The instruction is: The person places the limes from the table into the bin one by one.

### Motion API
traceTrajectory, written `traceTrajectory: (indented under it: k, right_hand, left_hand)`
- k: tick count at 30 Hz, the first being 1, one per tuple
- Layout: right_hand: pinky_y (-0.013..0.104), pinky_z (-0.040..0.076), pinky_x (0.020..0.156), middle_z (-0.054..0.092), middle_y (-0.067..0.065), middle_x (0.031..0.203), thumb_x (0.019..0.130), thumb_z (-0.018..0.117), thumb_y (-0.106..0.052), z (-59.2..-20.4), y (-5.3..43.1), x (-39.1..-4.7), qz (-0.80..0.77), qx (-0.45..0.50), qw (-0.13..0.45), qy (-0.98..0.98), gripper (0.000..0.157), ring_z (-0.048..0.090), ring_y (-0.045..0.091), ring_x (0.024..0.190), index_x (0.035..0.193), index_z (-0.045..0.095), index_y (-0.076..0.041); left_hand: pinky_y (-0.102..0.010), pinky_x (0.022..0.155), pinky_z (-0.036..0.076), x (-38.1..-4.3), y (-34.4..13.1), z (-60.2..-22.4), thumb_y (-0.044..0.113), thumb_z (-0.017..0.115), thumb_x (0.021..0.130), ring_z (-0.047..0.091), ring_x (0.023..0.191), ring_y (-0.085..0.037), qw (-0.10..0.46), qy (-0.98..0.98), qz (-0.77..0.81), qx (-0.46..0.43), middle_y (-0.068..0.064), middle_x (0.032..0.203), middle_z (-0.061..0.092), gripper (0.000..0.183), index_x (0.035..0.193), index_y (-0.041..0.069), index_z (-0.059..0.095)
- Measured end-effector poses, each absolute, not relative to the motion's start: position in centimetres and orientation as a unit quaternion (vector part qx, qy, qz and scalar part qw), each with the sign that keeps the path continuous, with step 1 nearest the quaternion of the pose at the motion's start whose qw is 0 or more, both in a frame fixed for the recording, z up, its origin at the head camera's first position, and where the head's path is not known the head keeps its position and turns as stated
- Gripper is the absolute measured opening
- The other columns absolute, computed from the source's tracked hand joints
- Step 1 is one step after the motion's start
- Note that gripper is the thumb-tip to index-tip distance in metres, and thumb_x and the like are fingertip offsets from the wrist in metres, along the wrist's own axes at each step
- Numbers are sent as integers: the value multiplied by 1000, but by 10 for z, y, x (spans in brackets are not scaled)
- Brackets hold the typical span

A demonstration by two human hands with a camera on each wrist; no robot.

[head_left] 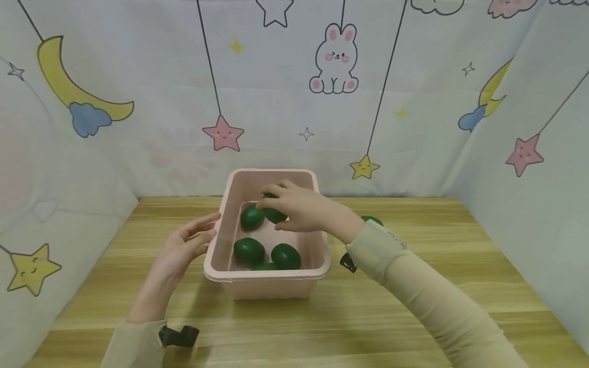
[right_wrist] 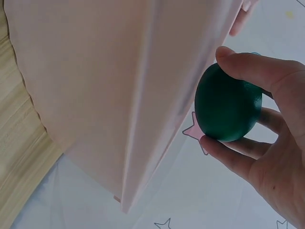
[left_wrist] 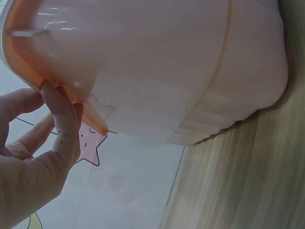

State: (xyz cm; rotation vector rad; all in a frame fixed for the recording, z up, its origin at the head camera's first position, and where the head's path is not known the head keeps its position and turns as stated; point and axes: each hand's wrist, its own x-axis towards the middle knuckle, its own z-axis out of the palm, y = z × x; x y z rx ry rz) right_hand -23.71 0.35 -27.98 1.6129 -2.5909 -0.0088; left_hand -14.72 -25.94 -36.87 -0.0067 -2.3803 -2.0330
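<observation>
A pale pink plastic bin (head_left: 271, 287) stands on the table with several smooth, dark green egg-shaped objects (head_left: 249, 251) lying on its floor. My right hand (head_left: 301, 207) is over the bin, holding another green egg-shaped object (right_wrist: 228, 102) between thumb and fingertips. In the right wrist view this held one is near the bin's rim. At the bin's left side, my left hand (head_left: 184, 248) touches the outside of the rim with relaxed fingertips. The left wrist view has its fingers (left_wrist: 64, 112) against the rim's lip.
Beyond my right forearm, one more green egg-shaped object (head_left: 372, 220) lies on the wood-grain table (head_left: 428, 245), partly hidden by the sleeve. A white cloth (head_left: 276, 97) printed with stars, moons and a rabbit encloses the back and sides. Black wrist mounts (head_left: 179, 336) show at both sleeves.
</observation>
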Motion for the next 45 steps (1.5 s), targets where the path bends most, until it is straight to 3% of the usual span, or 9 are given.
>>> traceTrajectory:
  k: [23, 30, 37, 45]
  right_hand:
    - [40, 53, 96, 45, 6, 144, 86, 72, -32, -293, 3, -237, -25, 509, 6, -860, 54, 45, 28, 127, 136, 53, -24]
    - [42, 53, 94, 47, 8, 143, 85, 74, -28, -296, 3, -237, -11, 524, 15, -852, 53, 47, 30, 125, 133, 55, -21]
    - [37, 50, 101, 53, 5, 137, 89, 69, -21, -296, 3, -238, -3, 529, 28, -848, 42, 51, 24, 123, 130, 58, -16]
    - [36, 49, 102, 56, 5, 134, 87, 70, -23, -298, 5, -236, -16, 534, 45, -844, 42, 52, 23, 122, 127, 60, -16]
  left_hand:
    - [-15, 87, 53, -146, -260, -369, 27, 60, 96, 58, 102, 1, 0, -758, -652, -11, -4, 125, 45, 55, 144, 8, 43]
    - [-15, 87, 53, -147, -260, -369, 27, 60, 96, 57, 102, 1, 3, -756, -654, -10, -3, 124, 46, 54, 144, 9, 44]
    - [-14, 86, 53, -147, -258, -368, 26, 60, 96, 58, 101, 2, 5, -754, -657, -6, -4, 125, 46, 53, 143, 9, 45]
    - [-15, 85, 54, -146, -258, -368, 26, 61, 95, 59, 100, 2, 4, -751, -661, -5, 2, 119, 49, 55, 144, 8, 44]
